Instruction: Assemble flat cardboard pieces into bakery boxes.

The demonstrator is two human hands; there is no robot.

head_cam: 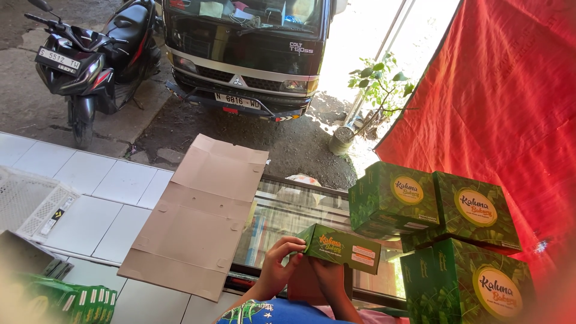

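Observation:
A small green box [343,246] with a yellow round label and orange stickers is held up between both hands, low in the middle of the view. My left hand [277,266] curls its fingers over the box's left end. Beneath the box, my right hand [327,281] grips it from below. A blue patterned piece of clothing [270,313] shows just under the hands.
Several larger green boxes [444,222] are stacked at the right, against a red tarp [498,102]. A flattened brown cardboard sheet [201,213] lies over a glass counter [288,210]. At left are a white crate [30,201] and flat green cartons [84,303]. Beyond stand a motorbike [90,60], truck [246,48] and potted plant [372,90].

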